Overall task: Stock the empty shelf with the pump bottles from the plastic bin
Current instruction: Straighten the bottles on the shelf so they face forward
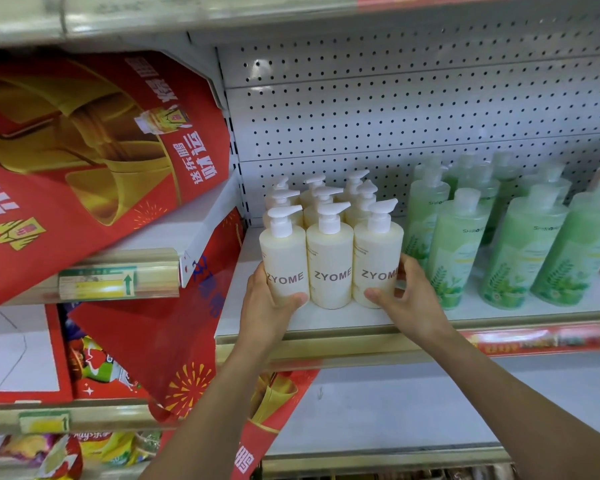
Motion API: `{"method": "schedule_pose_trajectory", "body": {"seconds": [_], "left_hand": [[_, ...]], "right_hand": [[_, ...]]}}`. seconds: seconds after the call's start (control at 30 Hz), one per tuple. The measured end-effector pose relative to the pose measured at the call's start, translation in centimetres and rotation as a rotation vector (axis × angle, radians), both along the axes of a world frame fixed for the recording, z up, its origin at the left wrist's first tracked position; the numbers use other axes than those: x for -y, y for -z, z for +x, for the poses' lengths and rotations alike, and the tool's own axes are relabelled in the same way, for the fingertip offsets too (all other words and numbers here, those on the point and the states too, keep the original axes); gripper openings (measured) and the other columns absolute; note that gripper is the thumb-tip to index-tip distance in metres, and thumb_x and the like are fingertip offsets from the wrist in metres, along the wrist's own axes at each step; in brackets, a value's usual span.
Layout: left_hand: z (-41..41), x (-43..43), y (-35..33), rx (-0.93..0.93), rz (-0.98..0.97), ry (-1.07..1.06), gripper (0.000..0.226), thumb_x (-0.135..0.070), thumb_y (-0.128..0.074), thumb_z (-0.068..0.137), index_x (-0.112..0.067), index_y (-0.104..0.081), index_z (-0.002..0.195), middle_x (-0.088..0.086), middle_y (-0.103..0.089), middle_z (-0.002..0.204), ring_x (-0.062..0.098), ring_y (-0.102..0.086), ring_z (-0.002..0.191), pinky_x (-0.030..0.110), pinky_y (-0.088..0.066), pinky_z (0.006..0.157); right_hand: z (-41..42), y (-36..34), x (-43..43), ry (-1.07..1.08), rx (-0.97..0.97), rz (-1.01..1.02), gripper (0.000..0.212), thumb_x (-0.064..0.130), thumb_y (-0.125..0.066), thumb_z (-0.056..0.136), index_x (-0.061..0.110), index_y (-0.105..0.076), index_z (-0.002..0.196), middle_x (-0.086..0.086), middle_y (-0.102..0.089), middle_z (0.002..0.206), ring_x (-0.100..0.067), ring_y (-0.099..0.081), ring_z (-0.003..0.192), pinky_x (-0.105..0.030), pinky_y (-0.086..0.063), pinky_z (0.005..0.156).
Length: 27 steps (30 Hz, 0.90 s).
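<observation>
Several cream pump bottles marked ZYOME stand in rows at the left end of the white shelf (326,318). Three form the front row. My left hand (269,306) grips the front-left bottle (284,261) low on its side, thumb across the front. My right hand (407,299) grips the front-right bottle (374,261) in the same way from the right. The middle front bottle (329,268) stands between them, touched by neither hand. The plastic bin is out of view.
Green pump bottles (461,251) fill the shelf just right of my right hand. Red gift boxes (84,161) lean on the neighbouring shelf at left. A white pegboard wall (413,116) backs the shelf. A lower white shelf (413,410) lies below.
</observation>
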State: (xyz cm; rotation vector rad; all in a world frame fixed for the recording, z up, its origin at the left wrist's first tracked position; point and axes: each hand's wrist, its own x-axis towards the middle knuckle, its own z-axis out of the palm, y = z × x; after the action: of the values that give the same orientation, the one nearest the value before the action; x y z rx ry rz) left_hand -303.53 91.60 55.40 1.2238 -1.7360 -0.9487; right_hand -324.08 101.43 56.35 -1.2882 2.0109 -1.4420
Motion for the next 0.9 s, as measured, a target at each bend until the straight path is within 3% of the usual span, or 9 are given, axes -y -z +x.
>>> {"method": "schedule_pose_trajectory", "body": {"seconds": [0.6, 0.9], "left_hand": [[0.21, 0.24, 0.18, -0.020, 0.041, 0.028, 0.077, -0.023, -0.081, 0.075, -0.029, -0.041, 0.140, -0.008, -0.055, 0.132, 0.011, -0.054, 0.116, 0.036, -0.046, 0.099], [0.12, 0.12, 0.10, -0.037, 0.036, 0.031, 0.073, -0.022, -0.081, 0.075, -0.031, -0.043, 0.137, -0.008, -0.055, 0.131, 0.009, -0.054, 0.113, 0.028, -0.043, 0.091]], "right_hand": [[-0.84, -0.56, -0.09, -0.107, 0.038, 0.055, 0.065, 0.019, -0.074, 0.083, 0.022, -0.039, 0.137, 0.011, -0.053, 0.122, -0.015, -0.053, 0.116, -0.033, -0.042, 0.097], [-0.79, -0.21, 0.13, -0.094, 0.018, 0.042, 0.065, 0.019, -0.075, 0.081, 0.026, -0.040, 0.135, 0.010, -0.055, 0.124, -0.015, -0.054, 0.116, -0.032, -0.043, 0.097]]}}
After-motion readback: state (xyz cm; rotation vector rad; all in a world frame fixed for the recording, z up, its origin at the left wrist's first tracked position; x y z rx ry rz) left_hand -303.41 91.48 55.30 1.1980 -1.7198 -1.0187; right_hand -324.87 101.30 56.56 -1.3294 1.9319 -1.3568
